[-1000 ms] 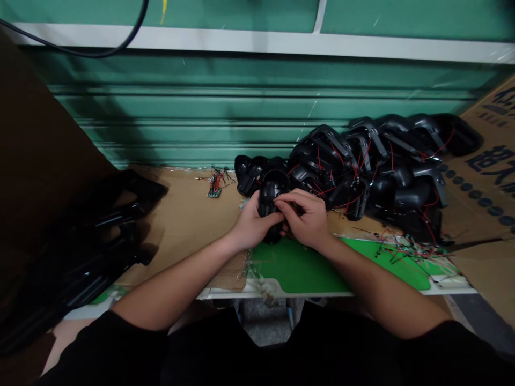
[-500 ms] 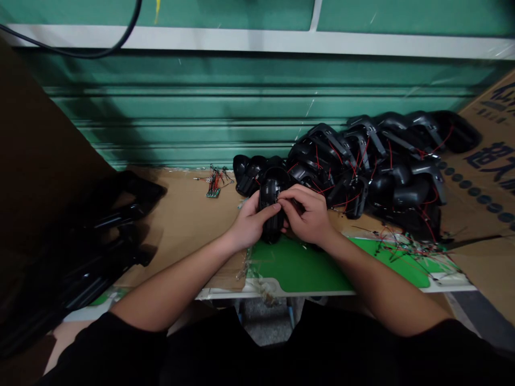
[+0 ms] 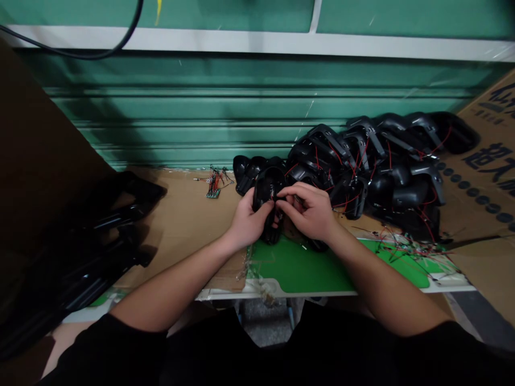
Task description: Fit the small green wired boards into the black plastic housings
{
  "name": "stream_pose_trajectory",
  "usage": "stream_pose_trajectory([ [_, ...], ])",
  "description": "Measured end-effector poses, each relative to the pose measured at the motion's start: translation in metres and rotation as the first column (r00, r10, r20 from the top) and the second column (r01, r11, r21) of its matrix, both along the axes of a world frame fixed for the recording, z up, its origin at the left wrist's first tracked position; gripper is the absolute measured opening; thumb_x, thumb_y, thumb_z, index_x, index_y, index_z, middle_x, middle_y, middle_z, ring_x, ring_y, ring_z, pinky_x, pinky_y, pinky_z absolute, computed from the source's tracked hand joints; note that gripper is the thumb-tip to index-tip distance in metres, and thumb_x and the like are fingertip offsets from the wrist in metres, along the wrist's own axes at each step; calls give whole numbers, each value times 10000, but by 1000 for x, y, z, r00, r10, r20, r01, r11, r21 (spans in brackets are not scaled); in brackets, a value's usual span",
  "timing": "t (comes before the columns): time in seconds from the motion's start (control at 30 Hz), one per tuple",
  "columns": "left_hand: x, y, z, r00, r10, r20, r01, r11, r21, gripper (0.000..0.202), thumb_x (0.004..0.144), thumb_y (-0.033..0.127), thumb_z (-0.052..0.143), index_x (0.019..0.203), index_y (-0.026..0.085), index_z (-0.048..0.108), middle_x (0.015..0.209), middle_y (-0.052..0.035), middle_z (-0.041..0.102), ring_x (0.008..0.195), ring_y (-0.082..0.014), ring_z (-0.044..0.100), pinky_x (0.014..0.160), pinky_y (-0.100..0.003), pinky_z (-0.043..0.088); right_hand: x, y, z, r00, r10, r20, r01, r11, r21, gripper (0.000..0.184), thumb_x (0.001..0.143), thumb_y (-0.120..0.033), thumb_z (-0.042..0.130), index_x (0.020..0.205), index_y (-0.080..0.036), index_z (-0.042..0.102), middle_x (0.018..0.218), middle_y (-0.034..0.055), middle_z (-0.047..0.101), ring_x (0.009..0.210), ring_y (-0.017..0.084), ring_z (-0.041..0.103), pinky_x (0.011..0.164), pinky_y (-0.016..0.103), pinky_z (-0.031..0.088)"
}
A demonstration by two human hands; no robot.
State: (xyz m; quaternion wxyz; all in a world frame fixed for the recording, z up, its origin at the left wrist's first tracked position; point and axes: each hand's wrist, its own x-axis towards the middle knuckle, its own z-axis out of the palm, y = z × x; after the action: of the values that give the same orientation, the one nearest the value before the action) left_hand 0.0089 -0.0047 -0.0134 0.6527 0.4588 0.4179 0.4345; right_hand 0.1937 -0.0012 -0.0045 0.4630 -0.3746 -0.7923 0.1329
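My left hand grips a curved black plastic shell from the near left, holding it upright above the cardboard. My right hand presses its fingers together at the shell's right side, and those fingers hide part of it. Anything small pinched there is hidden. Just behind the hands lies a heap of similar black plastic housings threaded with red wires. Some housings almost touch the held shell.
A small green circuit board with wires sits on the cardboard to the left. Loose wire scraps lie on a green mat. Dark moulded parts lie at left, before a green shutter.
The black shell has tilted and shifted slightly left in my hands. My right hand has moved a little to the left and my fingers have shifted on the shell.
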Motion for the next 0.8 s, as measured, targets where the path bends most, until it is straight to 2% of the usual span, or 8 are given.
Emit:
stream_pose_trajectory([
  [0.07,0,-1,-5,998,13,-55,-7,995,103,559,841,481,713,1241,189,455,866,-6,598,670,-76,621,597,-228,594,-1,-2,1,1000,12,28,-13,999,52,116,994,-239,706,1090,-183,740,846,29,647,662,122,538,637,293,465],
  [0.17,0,-3,-9,992,17,-122,6,982,190,601,833,425,729,1308,203,436,979,-22,609,681,-52,615,618,-203,588,-4,-5,0,999,12,45,-18,991,133,88,1007,-183,677,1080,-176,727,951,63,700,796,145,635,706,292,518],
  [0.33,1,-5,-7,991,31,-133,-2,977,211,524,813,329,722,1255,185,480,962,-5,576,680,-18,577,616,-165,559,-6,-8,-7,995,19,96,-39,975,220,184,1018,-147,638,1194,-184,677,1056,95,708,935,183,678,803,325,570],
  [0.47,4,-9,-4,993,45,-111,-23,981,191,453,816,319,697,1184,172,478,912,10,553,669,-17,567,609,-162,551,-8,-11,-13,989,-43,141,9,973,232,171,1042,-146,579,1194,-194,639,1048,100,697,935,199,668,784,343,560],
  [0.63,8,-16,-3,993,62,-101,-46,986,160,444,800,296,673,1169,168,463,921,11,537,675,-10,527,592,-167,531,-13,-13,-15,991,-46,127,12,965,261,140,1047,-124,537,1158,-185,596,1034,103,695,931,198,673,752,333,544],
  [0.8,7,-16,-6,974,147,-174,-94,956,279,393,780,249,682,1118,131,517,952,-11,561,809,-13,512,728,-137,504,-15,-15,-16,990,-74,123,37,959,280,133,1061,-142,507,1158,-190,586,1044,109,706,945,195,689,750,330,541],
])
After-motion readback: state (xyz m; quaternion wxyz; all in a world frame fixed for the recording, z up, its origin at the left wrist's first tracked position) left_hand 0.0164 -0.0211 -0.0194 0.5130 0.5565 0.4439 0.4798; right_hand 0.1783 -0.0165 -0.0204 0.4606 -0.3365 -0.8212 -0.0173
